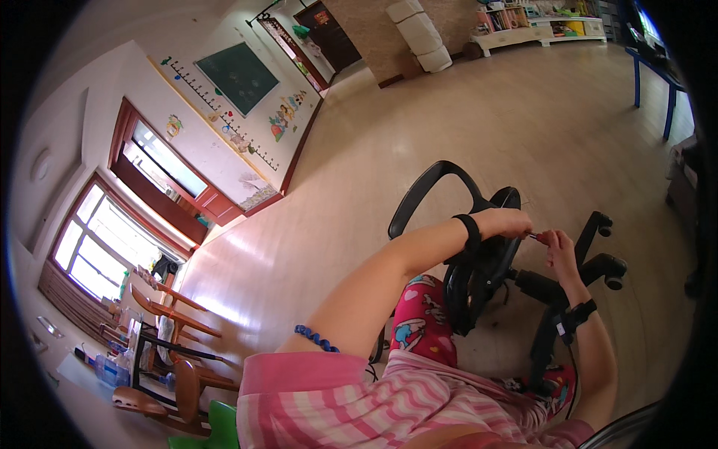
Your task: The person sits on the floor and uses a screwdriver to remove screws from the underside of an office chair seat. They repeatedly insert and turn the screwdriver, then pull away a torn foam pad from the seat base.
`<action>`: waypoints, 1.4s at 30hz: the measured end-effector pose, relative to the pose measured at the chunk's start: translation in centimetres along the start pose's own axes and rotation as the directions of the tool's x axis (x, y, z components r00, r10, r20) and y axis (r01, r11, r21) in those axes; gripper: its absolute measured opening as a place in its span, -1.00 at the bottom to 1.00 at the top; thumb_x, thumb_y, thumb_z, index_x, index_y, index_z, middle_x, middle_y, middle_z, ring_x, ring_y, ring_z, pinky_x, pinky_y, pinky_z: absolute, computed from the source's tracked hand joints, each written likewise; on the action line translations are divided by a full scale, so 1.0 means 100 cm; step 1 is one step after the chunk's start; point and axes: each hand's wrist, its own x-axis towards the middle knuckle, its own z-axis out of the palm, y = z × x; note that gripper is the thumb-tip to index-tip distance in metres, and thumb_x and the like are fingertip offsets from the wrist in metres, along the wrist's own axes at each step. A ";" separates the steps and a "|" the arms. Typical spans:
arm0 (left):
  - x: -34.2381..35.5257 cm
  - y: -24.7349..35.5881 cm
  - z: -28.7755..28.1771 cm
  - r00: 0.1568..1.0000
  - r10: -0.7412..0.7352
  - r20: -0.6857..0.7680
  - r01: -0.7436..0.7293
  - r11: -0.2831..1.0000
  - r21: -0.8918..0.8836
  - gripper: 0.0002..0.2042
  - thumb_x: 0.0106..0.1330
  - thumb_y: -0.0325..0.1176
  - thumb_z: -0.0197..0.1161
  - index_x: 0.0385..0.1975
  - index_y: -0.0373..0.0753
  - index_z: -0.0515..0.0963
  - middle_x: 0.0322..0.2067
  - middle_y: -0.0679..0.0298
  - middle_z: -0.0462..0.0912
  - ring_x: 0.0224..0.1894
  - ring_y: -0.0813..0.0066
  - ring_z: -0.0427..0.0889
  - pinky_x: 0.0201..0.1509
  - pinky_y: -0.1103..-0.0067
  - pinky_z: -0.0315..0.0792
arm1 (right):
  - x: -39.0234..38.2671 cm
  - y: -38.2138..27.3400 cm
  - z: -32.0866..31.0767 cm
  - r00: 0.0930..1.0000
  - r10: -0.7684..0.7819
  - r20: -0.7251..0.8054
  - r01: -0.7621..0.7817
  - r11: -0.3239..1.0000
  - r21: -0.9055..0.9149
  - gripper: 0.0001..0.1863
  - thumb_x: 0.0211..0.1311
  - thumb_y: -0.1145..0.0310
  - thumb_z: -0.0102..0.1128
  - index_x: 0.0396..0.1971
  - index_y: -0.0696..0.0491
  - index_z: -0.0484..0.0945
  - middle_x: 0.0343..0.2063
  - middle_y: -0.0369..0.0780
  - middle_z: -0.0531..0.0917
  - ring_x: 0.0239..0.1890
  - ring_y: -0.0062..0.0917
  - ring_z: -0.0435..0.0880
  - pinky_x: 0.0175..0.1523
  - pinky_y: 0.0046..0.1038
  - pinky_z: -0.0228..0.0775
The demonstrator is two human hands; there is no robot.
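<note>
A black swivel chair lies tipped on its side before my knees, with its seat (467, 288), looped armrest (396, 213) and wheeled base (602, 268) showing. My left hand (510, 222) is closed by the edge of the seat; what its fingers hold is hidden. Close to its right, my right hand (557, 245) pinches a slim, reddish, rod-like piece (535, 236), too small to name. The piece spans the short gap toward my left fingertips. Both wrists wear black bands, and a thin cable hangs from the right one.
A blue-legged table (649, 82) stands at the far right, and a low white shelf (516, 36) holds books at the back. Wooden chairs (179, 310) and a green seat (217, 426) are on the left. A wrapped pale bundle (419, 36) leans against the far wall.
</note>
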 end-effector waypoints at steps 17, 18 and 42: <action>-0.009 -0.001 -0.016 0.989 0.105 0.101 -0.091 0.987 -0.133 -0.78 0.30 -0.40 0.16 -0.08 -0.22 0.57 -0.26 0.04 0.67 -0.19 0.20 0.66 -0.06 0.36 0.50 | 0.000 0.005 -0.013 0.951 -0.203 0.234 0.266 0.923 -0.277 -0.71 0.44 0.23 -0.01 -0.17 0.12 0.61 -0.49 -0.30 0.60 -0.61 -0.66 0.44 -0.52 -0.56 0.31; -0.009 0.000 -0.018 0.986 0.125 0.108 -0.101 0.974 -0.201 -0.75 0.32 -0.41 0.17 -0.02 -0.24 0.54 -0.22 0.07 0.67 -0.17 0.24 0.65 -0.02 0.38 0.49 | -0.004 0.003 -0.018 0.917 -0.276 0.287 0.383 0.808 -0.448 -0.75 0.41 0.27 0.03 -0.14 0.12 0.57 -0.41 -0.20 0.64 -0.48 -0.51 0.57 -0.38 -0.48 0.42; -0.007 0.034 -0.012 0.994 0.055 0.099 -0.041 0.990 -0.136 -0.73 0.38 -0.41 0.11 0.06 -0.20 0.47 -0.22 0.11 0.67 -0.21 0.22 0.65 -0.08 0.40 0.50 | 0.003 0.005 -0.005 0.963 0.143 0.228 0.104 0.584 -0.805 -0.68 0.44 0.21 -0.02 -0.06 0.16 0.46 -0.29 -0.16 0.62 -0.43 -0.38 0.58 -0.26 -0.34 0.49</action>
